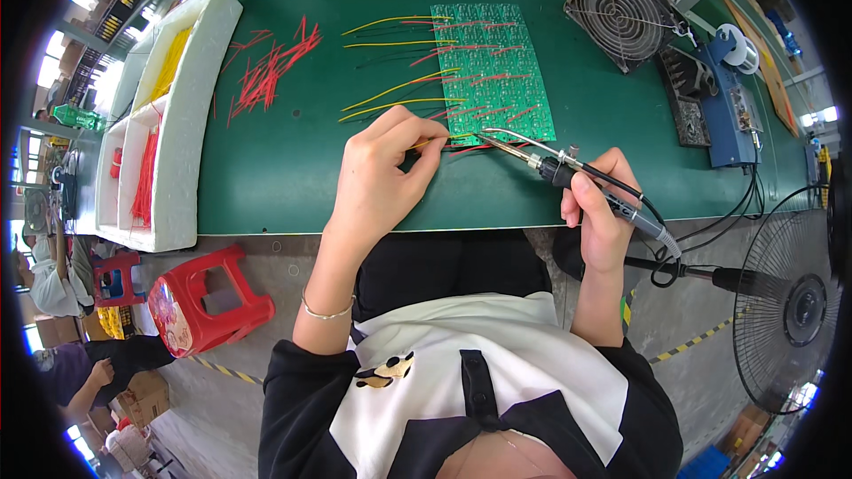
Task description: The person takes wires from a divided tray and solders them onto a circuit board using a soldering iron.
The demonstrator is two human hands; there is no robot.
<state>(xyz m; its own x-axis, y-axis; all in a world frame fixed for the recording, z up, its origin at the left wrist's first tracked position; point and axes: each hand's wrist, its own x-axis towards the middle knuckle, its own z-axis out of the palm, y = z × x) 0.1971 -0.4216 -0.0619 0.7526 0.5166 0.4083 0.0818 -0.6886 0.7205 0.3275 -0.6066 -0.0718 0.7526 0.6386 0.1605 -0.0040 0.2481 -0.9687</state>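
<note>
A green panel of circuit boards (497, 62) lies on the green table, with several yellow, red and black wires sticking out to its left. At the panel's near left corner, my left hand (390, 164) pinches a yellow wire (426, 143) between thumb and fingertips. My right hand (605, 213) grips a soldering iron (557, 172) like a pen, with a thin curved metal tube running along it. The iron's tip meets the near edge of the panel close to the wire's end; whether it touches the wire is too small to tell.
Loose red wires (275, 66) lie left of the panel. A white foam box (182, 133) holds yellow and red wires. At right stand a metal fan (621, 13), a blue soldering station (729, 102) and a black floor fan (794, 310). A red stool (213, 302) is below left.
</note>
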